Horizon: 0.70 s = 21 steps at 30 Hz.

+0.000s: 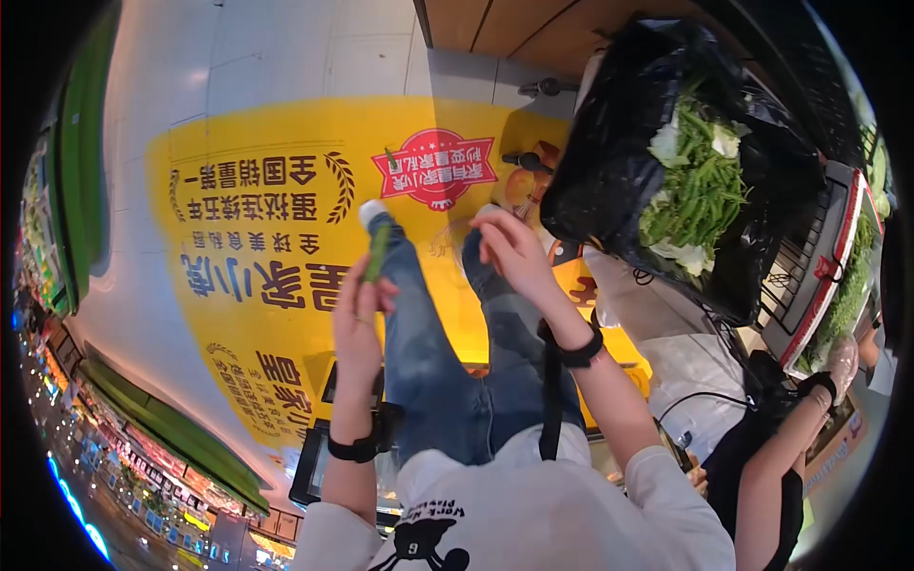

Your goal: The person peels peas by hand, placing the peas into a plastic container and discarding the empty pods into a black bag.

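Between the fingers of my left hand (357, 309) is a long green pod-like vegetable (378, 252), pointing forward over my left leg. My right hand (514, 249) hovers above my right knee, its fingers curled in; anything inside them is too small or hidden to make out. Forward and right of it, a black plastic bag (595, 157) gapes wide. Inside the bag lies a heap of slender green vegetables (700, 186) with some pale leafy pieces (664, 143). The two hands are apart.
A yellow printed floor mat (381, 119) spreads under my feet. At the right, a co-worker's gloved hand (843, 360) is at a red-and-grey crate (828, 262) near more greens (845, 290). A wooden panel (533, 33) stands at the far side.
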### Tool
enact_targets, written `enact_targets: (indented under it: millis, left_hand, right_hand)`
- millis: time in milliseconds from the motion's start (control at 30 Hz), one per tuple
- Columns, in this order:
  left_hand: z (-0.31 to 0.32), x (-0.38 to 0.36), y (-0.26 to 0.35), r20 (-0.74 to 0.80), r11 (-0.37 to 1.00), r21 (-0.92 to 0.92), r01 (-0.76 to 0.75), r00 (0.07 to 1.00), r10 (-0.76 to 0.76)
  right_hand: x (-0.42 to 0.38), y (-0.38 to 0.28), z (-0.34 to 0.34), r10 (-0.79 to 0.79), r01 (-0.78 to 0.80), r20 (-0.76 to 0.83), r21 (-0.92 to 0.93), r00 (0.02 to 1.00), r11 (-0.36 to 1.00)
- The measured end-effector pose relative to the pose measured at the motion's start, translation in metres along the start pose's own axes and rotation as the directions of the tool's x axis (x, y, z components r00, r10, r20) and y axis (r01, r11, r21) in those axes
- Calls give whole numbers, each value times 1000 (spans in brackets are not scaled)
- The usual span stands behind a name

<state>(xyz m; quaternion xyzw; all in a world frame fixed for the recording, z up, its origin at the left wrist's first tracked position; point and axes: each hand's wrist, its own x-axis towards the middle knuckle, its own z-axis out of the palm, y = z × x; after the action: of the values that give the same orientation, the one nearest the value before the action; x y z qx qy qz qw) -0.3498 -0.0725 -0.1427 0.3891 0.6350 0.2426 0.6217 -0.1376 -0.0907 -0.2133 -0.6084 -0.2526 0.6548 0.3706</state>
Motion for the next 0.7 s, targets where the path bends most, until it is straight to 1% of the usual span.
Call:
enact_targets:
  millis: [67,100,167,233,300,333,367,400,467,500,567,600,633,700]
  left_hand:
    - [-35,25,-36,-119,999,-51,10,993,-16]
    - [-51,36,-52,-114,997,-64,35,993,-42]
    - [-88,55,-82,-175,997,-59,46,983,-56]
    - [-133,67,-127,-189,995,-73,74,978,-87]
    - [-182,71,-173,-222,993,-12,122,967,-121]
    - [-205,71,-195,-241,990,-22,137,961,-138]
    - [-229,71,-216,-333,972,-44,231,914,-232]
    - [-251,69,-236,-417,945,-74,318,851,-319]
    - [-291,59,-279,-521,908,-165,385,748,-412]
    - [-309,53,-299,-526,901,-151,406,739,-421]
    - [-330,45,-333,-531,895,-135,425,731,-428]
    - [-335,43,-346,-562,871,-165,463,682,-469]
    - [-337,41,-359,-590,844,-198,498,627,-509]
    - [-340,40,-382,-578,831,-213,514,619,-531]
  right_hand:
    - [53,51,22,-17,16,-7,-171,1000,985]
    - [80,73,33,8,-10,-12,-182,1000,983]
    - [132,119,57,5,-18,-40,-346,999,938]
    - [185,170,78,63,-76,-48,-385,997,920]
    - [244,236,97,121,-140,-73,-445,990,885]
    - [271,260,107,132,-151,-73,-517,989,842]
    - [293,284,117,141,-160,-78,-585,987,795]
    - [314,304,125,154,-162,-65,-591,986,790]
    - [351,341,142,145,-137,-55,-745,988,653]
    - [368,360,148,146,-131,-46,-750,988,648]
    - [397,403,159,149,-170,-104,-814,983,556]
    - [410,423,162,171,-208,-138,-833,976,513]
    - [417,435,167,173,-209,-139,-835,975,510]
    - [427,454,174,35,-223,-233,-861,972,456]
